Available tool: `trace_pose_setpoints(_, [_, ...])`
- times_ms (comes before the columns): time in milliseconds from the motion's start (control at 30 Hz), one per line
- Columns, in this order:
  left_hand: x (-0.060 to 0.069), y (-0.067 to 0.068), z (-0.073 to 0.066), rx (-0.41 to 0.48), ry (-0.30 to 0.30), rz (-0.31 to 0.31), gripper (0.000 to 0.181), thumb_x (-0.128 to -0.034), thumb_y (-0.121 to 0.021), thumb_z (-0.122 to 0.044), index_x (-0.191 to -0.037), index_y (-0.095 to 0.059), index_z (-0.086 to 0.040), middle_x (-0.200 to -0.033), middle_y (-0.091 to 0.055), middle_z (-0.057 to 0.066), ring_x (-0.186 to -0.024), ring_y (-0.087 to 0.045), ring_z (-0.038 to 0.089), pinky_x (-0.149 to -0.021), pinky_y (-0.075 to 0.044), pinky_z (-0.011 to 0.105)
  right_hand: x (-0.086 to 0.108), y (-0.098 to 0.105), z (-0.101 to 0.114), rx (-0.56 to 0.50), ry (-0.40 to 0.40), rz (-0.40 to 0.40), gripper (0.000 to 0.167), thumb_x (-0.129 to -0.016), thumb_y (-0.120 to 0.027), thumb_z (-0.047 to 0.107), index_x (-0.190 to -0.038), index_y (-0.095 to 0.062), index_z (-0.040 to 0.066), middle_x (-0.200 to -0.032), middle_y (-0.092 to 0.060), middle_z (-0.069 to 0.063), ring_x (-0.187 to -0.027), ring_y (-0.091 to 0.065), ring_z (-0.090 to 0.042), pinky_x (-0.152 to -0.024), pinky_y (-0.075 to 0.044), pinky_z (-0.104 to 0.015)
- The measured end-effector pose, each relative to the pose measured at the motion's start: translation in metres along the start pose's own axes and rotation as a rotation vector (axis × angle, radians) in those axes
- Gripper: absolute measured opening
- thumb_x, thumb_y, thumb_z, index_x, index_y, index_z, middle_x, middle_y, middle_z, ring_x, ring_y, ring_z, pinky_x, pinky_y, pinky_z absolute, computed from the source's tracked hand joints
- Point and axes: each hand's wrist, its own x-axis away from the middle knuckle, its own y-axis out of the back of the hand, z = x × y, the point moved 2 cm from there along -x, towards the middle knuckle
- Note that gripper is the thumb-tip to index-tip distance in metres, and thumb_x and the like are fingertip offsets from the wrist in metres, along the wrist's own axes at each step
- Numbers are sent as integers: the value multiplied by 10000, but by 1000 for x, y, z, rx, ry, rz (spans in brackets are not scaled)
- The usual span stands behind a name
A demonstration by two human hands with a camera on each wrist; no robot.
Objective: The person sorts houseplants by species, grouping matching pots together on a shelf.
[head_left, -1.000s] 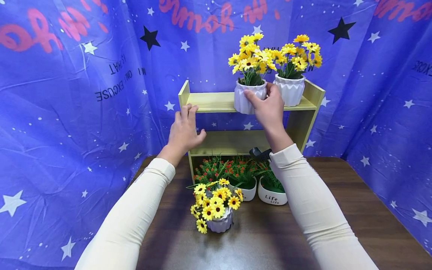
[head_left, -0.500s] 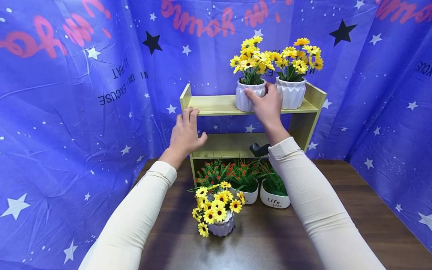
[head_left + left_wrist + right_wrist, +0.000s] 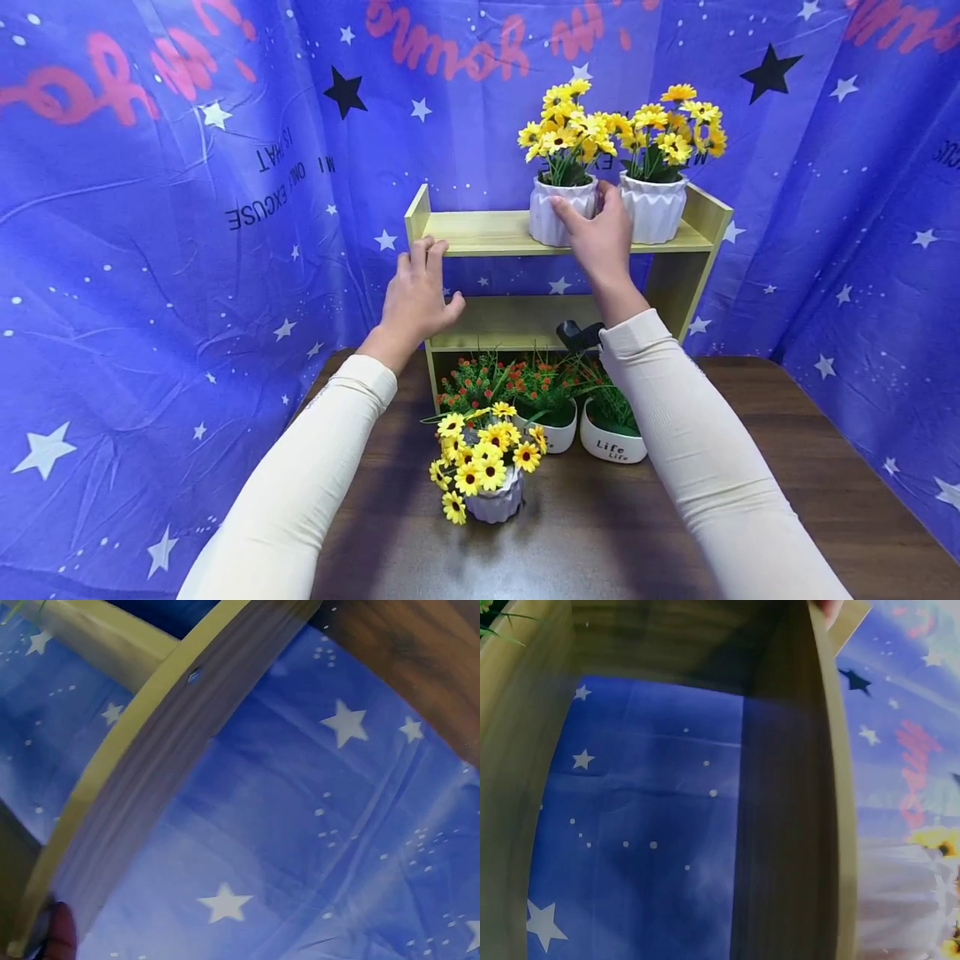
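Observation:
My right hand (image 3: 602,237) holds a white fluted flower pot (image 3: 551,221) of yellow daisies between thumb and fingers, on the top board of a wooden shelf (image 3: 480,233). A matching flower pot (image 3: 654,212) stands close to its right. At the shelf's upper left corner my left hand (image 3: 415,292) hooks its fingers over the side panel, thumb held out. The left wrist view shows a fingertip (image 3: 61,937) against that panel (image 3: 142,772). In the right wrist view, part of a white pot (image 3: 900,900) appears beyond the top board.
A third pot of yellow daisies (image 3: 495,496) stands on the dark wooden table (image 3: 600,542) in front. White oval planters (image 3: 611,442) with greenery and red blossoms fill the lowest level. A black curved object (image 3: 577,335) shows at the middle board. Blue starry cloth (image 3: 187,333) surrounds the table.
The held pot has shifted slightly back, its base now behind the front edge of the top board instead of overlapping it. My left hand keeps its place; the view tilts a little.

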Motion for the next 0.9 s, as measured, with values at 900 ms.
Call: trace_pose_setpoints(900, [-26,35,29,252,-92,-275,610,-841,-658,-186,-1394,-487,8,-1419,-503,142,-1283,-494,326,-974,-469,489,144,75,-95,-298,141,-27,163,-924,-671,23,-1038,-663,-93,-960,-719,-21,-856,-674,-104,-752,-526,-180])
